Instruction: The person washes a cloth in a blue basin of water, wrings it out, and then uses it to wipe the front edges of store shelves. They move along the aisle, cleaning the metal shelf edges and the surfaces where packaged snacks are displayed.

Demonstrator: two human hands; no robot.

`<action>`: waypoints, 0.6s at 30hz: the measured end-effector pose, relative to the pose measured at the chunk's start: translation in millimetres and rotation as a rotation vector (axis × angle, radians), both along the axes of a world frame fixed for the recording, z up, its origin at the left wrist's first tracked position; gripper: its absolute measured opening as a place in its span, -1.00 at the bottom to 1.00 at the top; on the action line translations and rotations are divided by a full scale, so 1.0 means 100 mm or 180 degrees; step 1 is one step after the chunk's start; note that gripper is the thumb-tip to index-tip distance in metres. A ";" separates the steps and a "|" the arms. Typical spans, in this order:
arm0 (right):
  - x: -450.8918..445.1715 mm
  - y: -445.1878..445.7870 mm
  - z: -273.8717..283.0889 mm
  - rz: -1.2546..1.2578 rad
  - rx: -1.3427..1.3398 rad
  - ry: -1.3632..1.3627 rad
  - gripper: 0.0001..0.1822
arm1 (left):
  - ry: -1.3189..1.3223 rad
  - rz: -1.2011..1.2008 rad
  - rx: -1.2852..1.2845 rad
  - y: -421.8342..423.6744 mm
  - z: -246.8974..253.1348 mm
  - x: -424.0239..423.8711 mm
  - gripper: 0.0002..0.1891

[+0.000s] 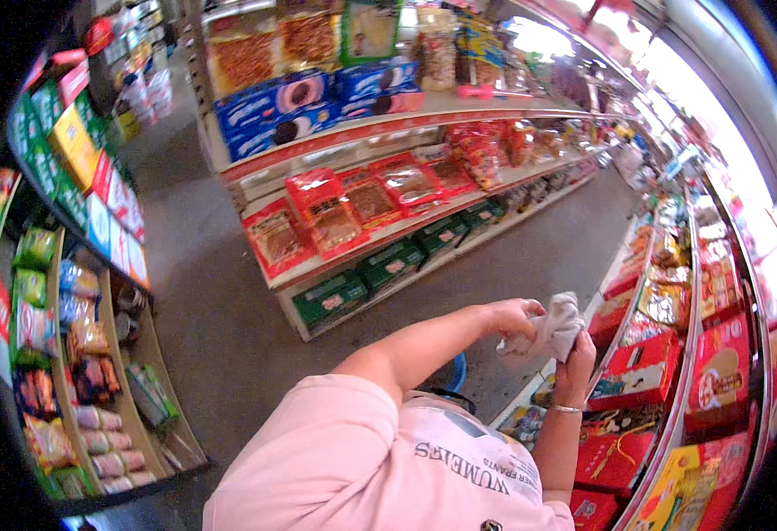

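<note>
A crumpled whitish cloth (557, 325) is held between both hands, above the aisle floor and close to the right-hand shelves. My left hand (515, 318) reaches in from the left, its fingers closed on the near end of the cloth. My right hand (579, 355), with a silver-coloured bracelet at the wrist, grips the cloth's other side from below. Part of the cloth hangs down under my left hand. Below the hands, a curved blue plastic rim (456, 373) shows, mostly hidden by my left arm and pink shirt.
A shelf unit (388, 239) ahead holds red food packets, blue biscuit boxes and green cartons. Shelves close on the right carry red gift boxes (634, 375) and bagged goods. At the left stands another unit with snack bags (33, 325). Grey floor (182, 219) runs between them.
</note>
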State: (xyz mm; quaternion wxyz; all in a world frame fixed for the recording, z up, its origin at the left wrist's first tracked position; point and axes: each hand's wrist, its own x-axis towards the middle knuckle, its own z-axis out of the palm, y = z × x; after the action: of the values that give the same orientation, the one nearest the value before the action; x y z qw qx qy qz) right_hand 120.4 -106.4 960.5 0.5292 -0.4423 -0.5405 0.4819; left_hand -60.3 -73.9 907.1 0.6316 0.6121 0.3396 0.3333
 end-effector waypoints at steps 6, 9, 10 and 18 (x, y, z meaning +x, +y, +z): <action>0.04 -0.10 0.12 -0.0260 0.0086 -0.0385 -0.83 | -0.0638 -0.0071 0.0027 -0.03 0.21 0.15 -0.56; 0.10 -0.20 0.20 -0.0406 0.0119 -0.0477 -0.82 | -0.0287 -0.0016 -0.0135 -0.15 0.47 0.07 -0.67; 0.09 -0.22 0.25 -0.0520 0.0142 -0.0135 -0.82 | -0.0469 0.0158 -0.0145 -0.02 0.23 0.06 -0.71; 1.16 -0.34 0.32 -0.1681 0.0371 0.1328 -0.86 | -0.0608 0.2681 -0.1134 0.32 -0.17 -0.74 -0.77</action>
State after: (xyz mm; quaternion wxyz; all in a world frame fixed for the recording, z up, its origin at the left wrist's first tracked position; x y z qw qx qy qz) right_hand 236.6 -140.2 992.4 0.7593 -0.4278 -0.3141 0.3766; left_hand -134.8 -42.1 890.0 0.5650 0.2695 0.5509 0.5520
